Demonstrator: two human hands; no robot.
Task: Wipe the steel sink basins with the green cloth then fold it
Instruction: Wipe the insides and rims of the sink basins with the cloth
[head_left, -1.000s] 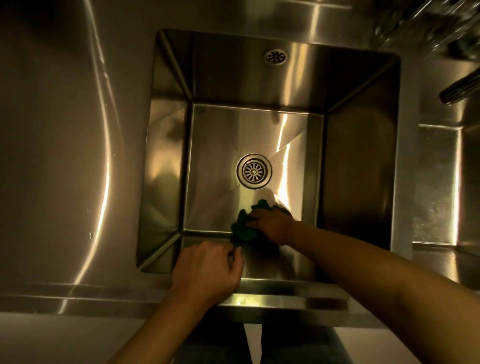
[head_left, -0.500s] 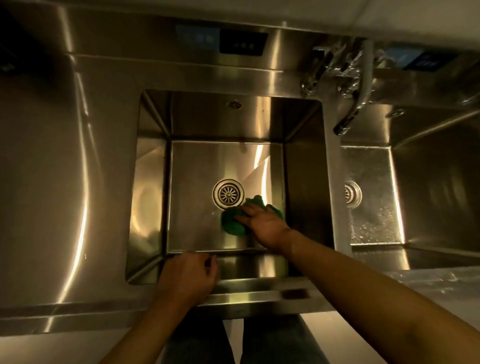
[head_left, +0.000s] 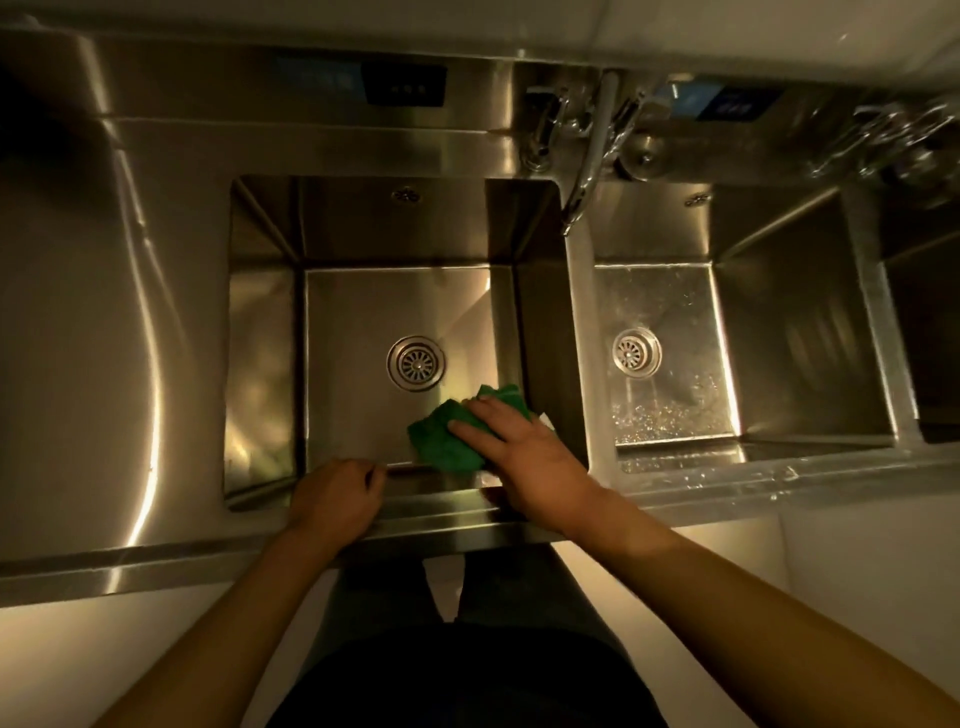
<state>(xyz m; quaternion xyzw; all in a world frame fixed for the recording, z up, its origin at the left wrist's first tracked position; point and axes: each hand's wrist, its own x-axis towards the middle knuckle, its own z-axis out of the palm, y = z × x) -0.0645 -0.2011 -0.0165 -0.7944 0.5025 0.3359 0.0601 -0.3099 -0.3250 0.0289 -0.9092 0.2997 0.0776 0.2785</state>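
The green cloth (head_left: 447, 434) lies bunched on the floor of the left steel basin (head_left: 358, 332), near its front right corner, just right of and below the round drain (head_left: 416, 362). My right hand (head_left: 524, 457) lies flat on the cloth with straight fingers and presses it down. My left hand (head_left: 337, 499) rests on the basin's front rim, fingers curled over the edge. A second basin (head_left: 779, 322) to the right shows water drops on its floor and its own drain (head_left: 636, 352).
A curved tap spout (head_left: 587, 171) hangs over the divider between the basins, with valves behind it. A flat steel drainboard (head_left: 104, 312) stretches to the left. A third basin's edge (head_left: 924, 332) shows at far right. My legs are below the counter front.
The view pulled back and up, bringing the right basin and tap into sight. My right hand slid the cloth from beside the drain toward the front right corner. My left hand stayed on the rim.
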